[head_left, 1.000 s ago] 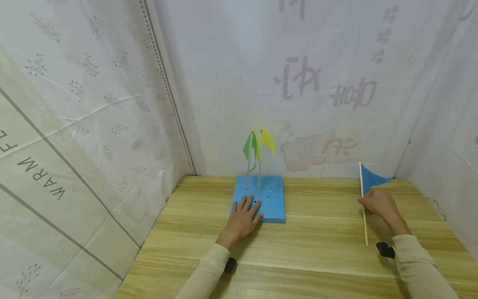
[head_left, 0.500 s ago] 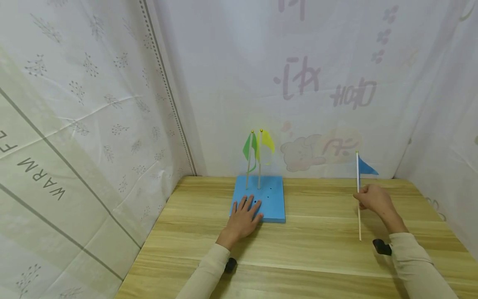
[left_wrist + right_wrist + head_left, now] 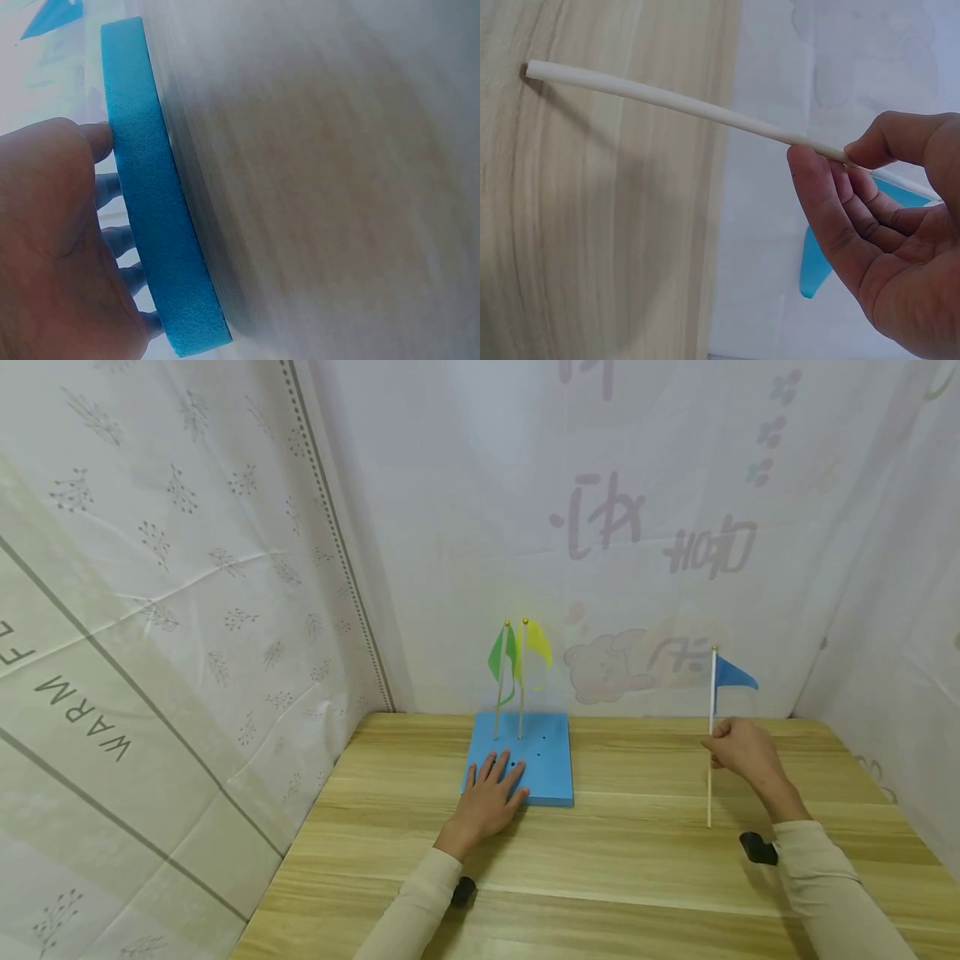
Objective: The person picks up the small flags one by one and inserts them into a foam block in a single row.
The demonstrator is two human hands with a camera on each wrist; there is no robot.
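Observation:
A blue foam board [image 3: 553, 777] with small holes lies on the table. A green flag [image 3: 497, 653] and a yellow flag [image 3: 536, 643] stand in its back part on thin sticks. My left hand [image 3: 486, 797] rests on the board's front left with its fingers spread; the left wrist view shows the board's thick front edge [image 3: 161, 195] beside the fingertips. Over to the right, my right hand [image 3: 742, 752] pinches the stick of a blue flag [image 3: 735, 673] between thumb and fingers. That stick [image 3: 652, 96] is nearly upright, its blue cloth above the hand.
The wooden table [image 3: 630, 852] spreads around the board and under the right hand. Printed white curtains [image 3: 450, 543] close off the back and both sides. A black device [image 3: 759, 848] sits at the right wrist, another black device [image 3: 463, 892] at the left.
My right hand has moved up and slightly left with the blue flag, whose stick has become more upright. The left hand and the board have stayed in place.

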